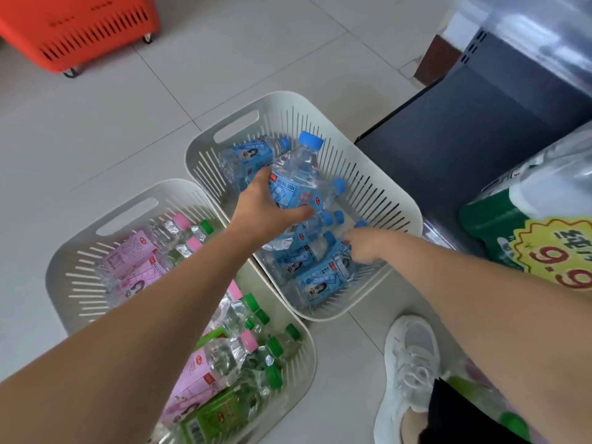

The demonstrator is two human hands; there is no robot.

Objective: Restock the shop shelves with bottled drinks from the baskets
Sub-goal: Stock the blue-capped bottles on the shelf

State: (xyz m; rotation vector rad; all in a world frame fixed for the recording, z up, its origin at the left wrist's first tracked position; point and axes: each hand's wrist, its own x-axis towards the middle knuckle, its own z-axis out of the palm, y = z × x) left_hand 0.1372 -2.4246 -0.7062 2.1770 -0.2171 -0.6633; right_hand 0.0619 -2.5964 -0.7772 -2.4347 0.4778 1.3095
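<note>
Blue-capped bottle (296,177) is hanging just above the white basket (389,200), left grip (272,208) curling round it. Right grip (365,246) is resting among the lying bottles (320,283), hold unclear. Picking is underway; carrying to the shelf (464,149) is likely coming next.

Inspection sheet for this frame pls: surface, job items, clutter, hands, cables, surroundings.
Surface: tiled floor, bearing two white baskets side by side.
Job's things: far basket holds blue-capped bottles; near basket holds pink-capped bottles and green-capped bottles.
Clutter: orange wheeled basket; white shoe.
Hands: left hand grips raised bottle above the far basket; right hand among the blue-capped bottles, grip unclear.
Cables: nothing seen.
Surroundings: dark shelf; green shrink-wrapped pack.
</note>
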